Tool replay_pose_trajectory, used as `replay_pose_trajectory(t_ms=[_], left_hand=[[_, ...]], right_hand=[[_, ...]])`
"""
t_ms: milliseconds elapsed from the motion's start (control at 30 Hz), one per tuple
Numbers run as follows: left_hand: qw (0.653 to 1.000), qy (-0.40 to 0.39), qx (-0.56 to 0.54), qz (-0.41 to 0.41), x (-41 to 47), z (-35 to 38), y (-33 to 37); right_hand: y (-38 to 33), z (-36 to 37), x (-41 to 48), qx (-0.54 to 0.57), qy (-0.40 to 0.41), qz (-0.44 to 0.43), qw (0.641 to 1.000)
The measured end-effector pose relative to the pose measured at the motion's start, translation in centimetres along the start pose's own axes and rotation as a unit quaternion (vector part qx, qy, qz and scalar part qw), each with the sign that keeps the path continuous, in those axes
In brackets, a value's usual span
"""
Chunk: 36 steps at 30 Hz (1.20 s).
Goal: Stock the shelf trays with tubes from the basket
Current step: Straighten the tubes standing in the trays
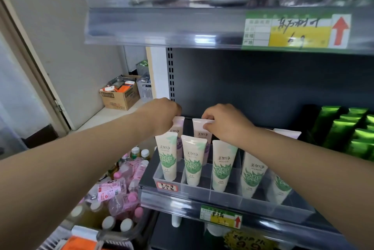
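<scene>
Both bare forearms [85,160] are stretching forward from the lower corners, converging over the clear tray [202,188] on the middle shelf. The left hand [162,114] is curling knuckles-up over the crimped top of the left purple tube [179,126], gripping it. The right hand [226,122], wrist bent downward, is pinching the crimped top of the right purple tube [202,130] between thumb and fingertips. Both tubes are standing upright in the back row, behind the green-leaf tubes [194,160] filling the front compartments. The basket [129,232] is sitting lower left.
</scene>
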State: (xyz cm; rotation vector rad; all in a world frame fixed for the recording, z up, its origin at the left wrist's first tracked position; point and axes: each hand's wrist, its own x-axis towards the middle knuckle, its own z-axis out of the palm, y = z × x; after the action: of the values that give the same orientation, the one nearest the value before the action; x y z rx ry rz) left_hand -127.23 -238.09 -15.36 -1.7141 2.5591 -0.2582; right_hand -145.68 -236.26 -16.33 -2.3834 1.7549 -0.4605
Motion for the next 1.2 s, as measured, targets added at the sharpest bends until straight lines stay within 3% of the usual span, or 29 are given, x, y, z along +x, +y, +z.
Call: replay_pose_trajectory(t_ms=[700,1033,1200], left_hand=[[0.998,0.058,-0.021,-0.013,0.1,1.3,-0.7],[0.999,0.020,-0.026,-0.038,0.0,0.3,0.0],[0.993,0.109,-0.048,-0.011,0.3,-1.8,2.5]], right_hand=[[-0.3,0.6,1.3,0.091,0.024,0.035,0.995],[0.6,-0.9,0.6,0.123,0.002,0.016,0.992],[3.1,-4.8,-0.8,0.100,0.021,0.014,0.995]])
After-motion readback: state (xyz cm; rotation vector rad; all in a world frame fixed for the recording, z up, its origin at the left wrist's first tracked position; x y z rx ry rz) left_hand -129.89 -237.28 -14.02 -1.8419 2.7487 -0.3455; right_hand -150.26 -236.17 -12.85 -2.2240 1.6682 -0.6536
